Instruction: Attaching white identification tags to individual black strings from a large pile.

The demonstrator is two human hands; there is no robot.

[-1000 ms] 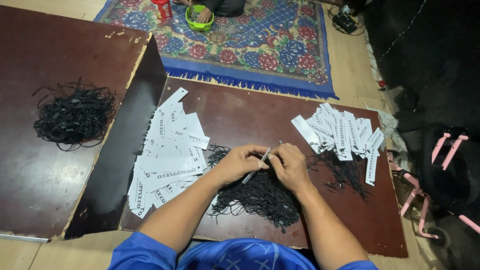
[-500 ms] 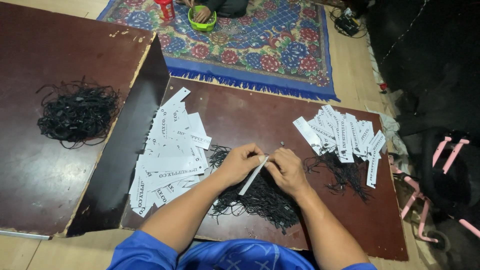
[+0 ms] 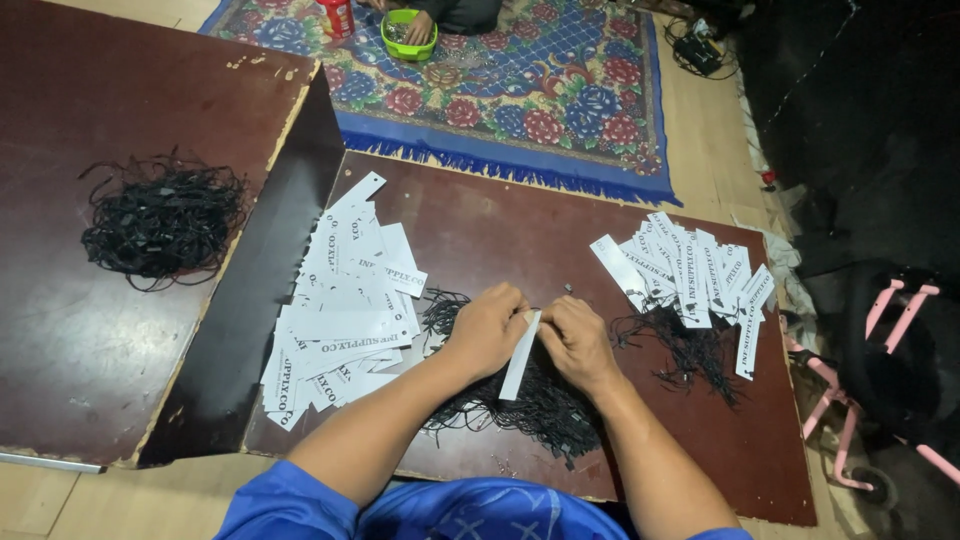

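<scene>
Hands at board [image 3: 520, 240] centre: left hand [image 3: 487, 327] and right hand [image 3: 574, 340] both pinch one white tag [image 3: 520, 356] above black strings [image 3: 530, 405]; tag stacks [image 3: 340, 310] lie on either side.

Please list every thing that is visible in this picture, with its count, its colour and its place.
paper tag: one, white, held between both hands
loose tags: one pile, white, left on the board
strung tags: one pile, white, right on the board
cords: one heap, black, under the hands
cord bundle: one, black, left board
boards: two, dark brown, floor
rug: one, patterned, behind
bowl: one, green, rug
left hand: pinches tag
right hand: pinches tag
</scene>
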